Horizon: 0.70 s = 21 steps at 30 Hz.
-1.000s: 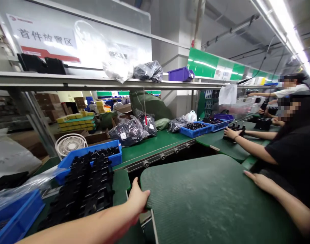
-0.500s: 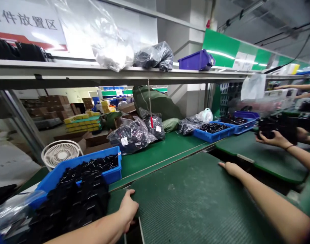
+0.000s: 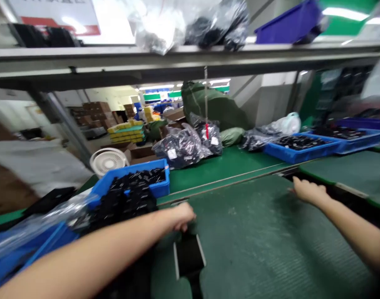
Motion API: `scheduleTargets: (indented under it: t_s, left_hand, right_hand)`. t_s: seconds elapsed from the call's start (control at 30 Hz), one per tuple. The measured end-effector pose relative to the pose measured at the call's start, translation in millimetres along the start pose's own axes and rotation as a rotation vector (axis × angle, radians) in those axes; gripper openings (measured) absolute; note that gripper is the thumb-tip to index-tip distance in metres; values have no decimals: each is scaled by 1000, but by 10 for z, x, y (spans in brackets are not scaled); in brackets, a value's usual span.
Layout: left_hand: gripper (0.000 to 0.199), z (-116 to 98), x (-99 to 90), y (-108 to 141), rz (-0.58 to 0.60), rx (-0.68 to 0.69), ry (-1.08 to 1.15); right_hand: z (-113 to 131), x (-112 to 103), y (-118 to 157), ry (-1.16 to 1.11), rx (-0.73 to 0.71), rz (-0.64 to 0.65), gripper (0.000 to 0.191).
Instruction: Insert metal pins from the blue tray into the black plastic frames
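Note:
A large green textured board lies in front of me, its surface scuffed. My left hand is closed at the board's left edge, fingers curled down beside a dark slot with pale metal sides. At the far right edge of the same board, my right hand is closed on the rim, its fingertips partly hidden. Left of my left hand are stacked black parts, in front of a blue bin of small black pieces.
Behind runs a green belt surface with plastic bags of dark parts. Blue trays of black pieces stand at the right. A white fan is at the left. A metal shelf crosses overhead.
My view has swung down and toward the right-hand side's belt. Both hands stay at the board's edges. A co-worker's hands holding a black part have left the view at right.

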State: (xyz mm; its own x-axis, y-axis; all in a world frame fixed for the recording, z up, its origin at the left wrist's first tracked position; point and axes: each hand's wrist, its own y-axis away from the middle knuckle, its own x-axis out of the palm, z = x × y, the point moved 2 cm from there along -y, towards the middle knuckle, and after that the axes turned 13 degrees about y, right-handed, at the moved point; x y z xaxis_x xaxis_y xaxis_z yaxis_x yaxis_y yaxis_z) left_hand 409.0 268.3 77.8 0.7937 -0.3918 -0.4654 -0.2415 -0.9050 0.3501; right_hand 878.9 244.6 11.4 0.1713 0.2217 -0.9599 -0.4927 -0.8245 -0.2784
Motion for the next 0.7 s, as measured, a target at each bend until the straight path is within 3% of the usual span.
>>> scheduleTargets:
  t_s: [0.07, 0.13, 0.23, 0.3, 0.37, 0.47, 0.6, 0.7]
  left_hand:
    - [23, -329, -291, 200, 41, 98, -65]
    - [31, -594, -664, 483, 23, 247, -110]
    - [40, -762, -1259, 1155, -82, 445, -179]
    - [41, -675, -1647, 1711, -209, 586, -331]
    - [40, -393, -2047, 2220, -333, 634, -508]
    - [47, 331, -2705, 2743, -503, 477, -692]
    - [62, 1485, -3476, 3058, -577, 141, -704]
    - [64, 2195, -3754, 3120, -564, 45, -677]
  right_hand:
    - [587, -374, 205, 37, -187, 7, 58]
    - [1273, -898, 674, -87, -472, -138, 65]
    - [2136, -1795, 1820, -465, -1016, -202, 52]
    - [2551, -2287, 2662, -580, -1334, -233, 40]
    - [2911, -2565, 3391, -579, -1560, -237, 31]
    - [3388, -2629, 4160, -591, -1708, -393, 18]
    - [3859, -2406, 4693, -340, -1686, -384, 35]
    - [3992, -2342, 4856, -153, -1637, -375, 20]
